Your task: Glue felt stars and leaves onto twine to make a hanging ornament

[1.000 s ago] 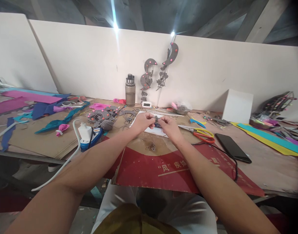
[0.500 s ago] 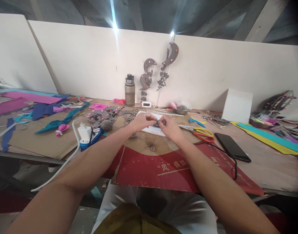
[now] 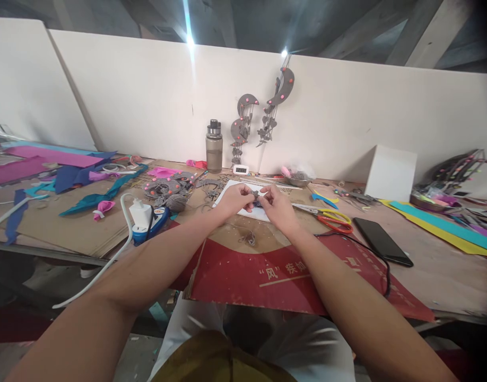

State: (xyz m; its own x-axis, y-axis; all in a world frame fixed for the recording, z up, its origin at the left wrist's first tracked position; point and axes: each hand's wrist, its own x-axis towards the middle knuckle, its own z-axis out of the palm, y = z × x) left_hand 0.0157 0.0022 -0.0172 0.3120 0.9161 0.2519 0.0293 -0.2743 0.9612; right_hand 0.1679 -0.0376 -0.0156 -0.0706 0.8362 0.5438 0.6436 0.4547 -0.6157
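Note:
Both hands meet over a white sheet (image 3: pixel 249 213) in the middle of the table. My left hand (image 3: pixel 237 200) is closed, its thumb and fingers pinching a small dark grey piece (image 3: pixel 257 196). From the other side my right hand (image 3: pixel 278 203) pinches the same piece; its exact shape is too small to make out. A loose tangle of grey string (image 3: pixel 249 239) lies on the cardboard just in front of the hands. Scissors (image 3: pixel 327 216) with yellow and red handles lie to the right of my right hand.
A phone (image 3: pixel 382 241) with a cable lies on the right. A power strip (image 3: pixel 151 225) with a white plug, grey yarn (image 3: pixel 175 202) and coloured felt strips are on the left. A bottle (image 3: pixel 214 148) and small clock (image 3: pixel 241 170) stand behind, below hanging grey moon ornaments (image 3: pixel 283 87).
The fingers of my left hand have curled in more, and the hands have shifted slightly around the grey piece. The whole view has moved a little.

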